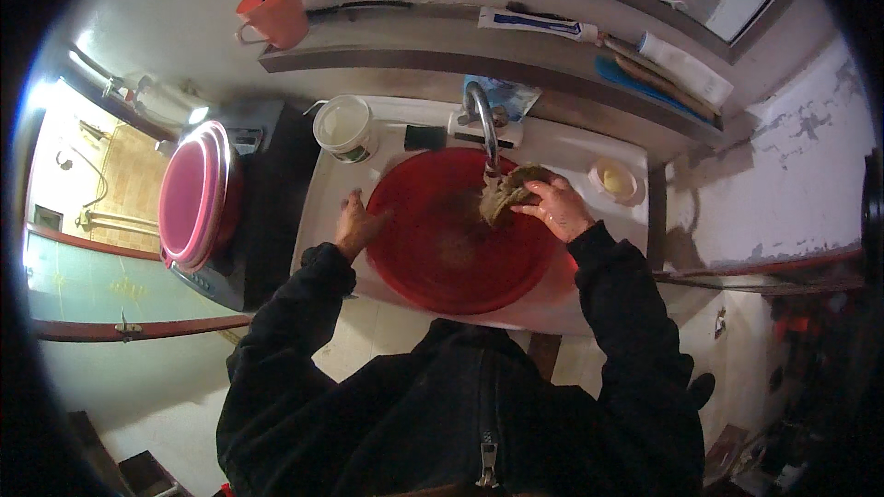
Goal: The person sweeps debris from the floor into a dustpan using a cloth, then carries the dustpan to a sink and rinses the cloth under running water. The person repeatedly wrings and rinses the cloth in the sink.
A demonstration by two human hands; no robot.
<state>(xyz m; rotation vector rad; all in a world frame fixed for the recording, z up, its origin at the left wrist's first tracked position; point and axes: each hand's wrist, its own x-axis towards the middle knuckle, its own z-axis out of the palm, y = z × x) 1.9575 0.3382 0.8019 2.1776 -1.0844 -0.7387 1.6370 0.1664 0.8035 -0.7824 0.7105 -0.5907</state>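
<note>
A large red plastic basin (456, 276) sits on the white washbasin (407, 107) in front of me. Above its back right part, my right hand (556, 207) grips a wet, brownish-green cloth (514, 193) beside the outlet of the metal faucet (487, 128). Some water shows at the spout. My left hand (360, 224) is at the basin's left rim with its fingers apart and nothing in it; whether it touches the rim I cannot tell. The inside of the basin looks dark red, and its contents are unclear.
A white plastic tub (343, 130), a dark green scouring pad (425, 138) and a soap dish (613, 181) stand around the basin. Overhead runs a shelf (414, 59) with an orange mug (274, 12) and a toothpaste tube (535, 24). Pink basins (190, 200) lie on a dark appliance at left.
</note>
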